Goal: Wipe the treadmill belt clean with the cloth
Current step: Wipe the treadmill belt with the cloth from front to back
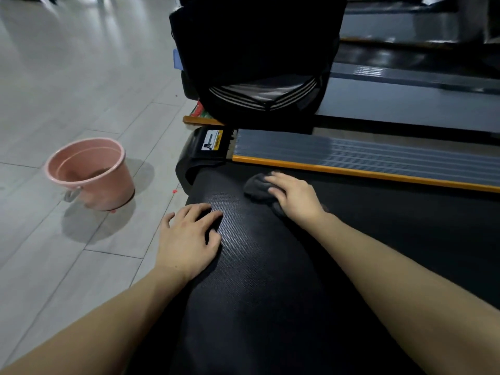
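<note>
The black textured treadmill belt (257,266) fills the lower middle of the head view. A dark grey cloth (255,186) lies bunched on the belt near its far end, close to the orange-edged side rail. My right hand (293,194) presses down on the cloth, fingers laid over it and slightly bent. My left hand (186,235) rests flat on the belt's left edge with its fingers spread, holding nothing.
A pink bucket (90,175) with a little water stands on the grey tiled floor (67,90) to the left. A grey ribbed side rail (378,158) with an orange strip runs along the belt. A dark bag with white stripes (259,63) sits beyond the treadmill's end cap (200,152).
</note>
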`<state>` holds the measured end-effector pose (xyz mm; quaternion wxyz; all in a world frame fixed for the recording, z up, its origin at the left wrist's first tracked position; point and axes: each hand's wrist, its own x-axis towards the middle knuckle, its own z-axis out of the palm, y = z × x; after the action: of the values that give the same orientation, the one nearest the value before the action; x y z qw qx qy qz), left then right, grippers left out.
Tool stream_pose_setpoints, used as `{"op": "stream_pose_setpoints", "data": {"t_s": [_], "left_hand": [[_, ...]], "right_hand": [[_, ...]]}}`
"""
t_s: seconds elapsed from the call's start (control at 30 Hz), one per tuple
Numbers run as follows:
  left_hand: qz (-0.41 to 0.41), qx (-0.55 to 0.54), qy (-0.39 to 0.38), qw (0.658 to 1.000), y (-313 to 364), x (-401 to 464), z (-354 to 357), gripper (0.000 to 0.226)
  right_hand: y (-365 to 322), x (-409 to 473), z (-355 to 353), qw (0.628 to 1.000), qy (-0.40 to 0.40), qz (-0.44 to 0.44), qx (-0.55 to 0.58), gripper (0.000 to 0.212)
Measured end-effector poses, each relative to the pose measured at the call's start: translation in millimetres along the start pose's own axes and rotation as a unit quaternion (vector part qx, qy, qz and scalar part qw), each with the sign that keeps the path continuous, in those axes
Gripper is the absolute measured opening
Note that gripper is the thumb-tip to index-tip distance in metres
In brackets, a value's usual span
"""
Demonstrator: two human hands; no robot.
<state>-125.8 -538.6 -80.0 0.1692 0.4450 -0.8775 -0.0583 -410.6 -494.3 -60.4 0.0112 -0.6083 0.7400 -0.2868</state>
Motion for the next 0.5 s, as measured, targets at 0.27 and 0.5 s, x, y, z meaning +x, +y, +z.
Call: {"op": "stream_pose_setpoints", "data": {"t_s": [0.27, 0.5], "left_hand": [[-0.008, -0.018, -0.007, 1.0, -2, 1, 0, 0.044], [-0.018, -0.016, -0.016, 1.0, 1, 1, -1, 0.046]], "right_hand": [[-46, -134, -24, 0.963, -0.145, -0.208, 0.091, 0.034], [-11, 20, 13, 1.0, -0.009, -0.025, 0.007, 0.032]]}}
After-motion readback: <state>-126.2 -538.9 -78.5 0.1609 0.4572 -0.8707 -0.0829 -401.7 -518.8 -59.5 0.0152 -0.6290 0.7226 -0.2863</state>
